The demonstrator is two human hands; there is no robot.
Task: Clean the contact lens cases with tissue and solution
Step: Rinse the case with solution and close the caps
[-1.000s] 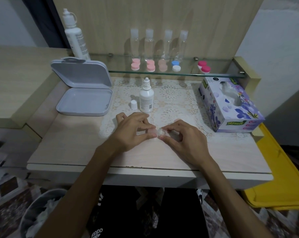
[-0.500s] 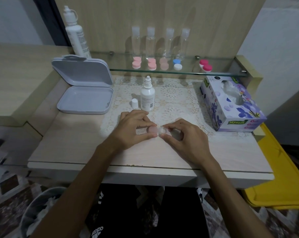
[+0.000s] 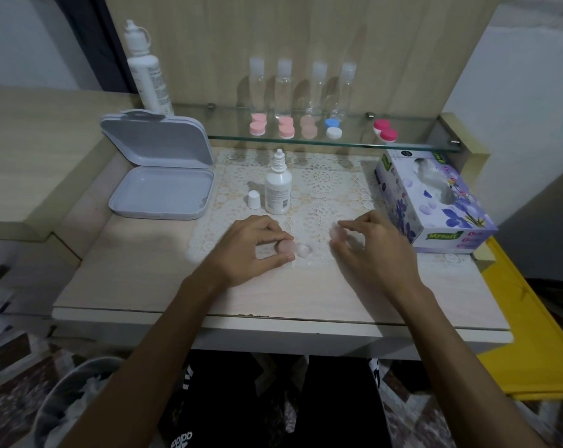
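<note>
Head view: hands (image 3: 309, 245) mid-table (image 3: 138, 286).

Left hand (image 3: 251, 250) pinches lens case (image 3: 293, 248); right hand (image 3: 367, 250) holds cap (image 3: 337, 233).

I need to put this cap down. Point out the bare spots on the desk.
Free: the wood between the gray tray and the left hand; the front strip of the desk between both forearms; the mat between the solution bottle and the tissue box. Crowded: around the lens case and the glass shelf.
</note>
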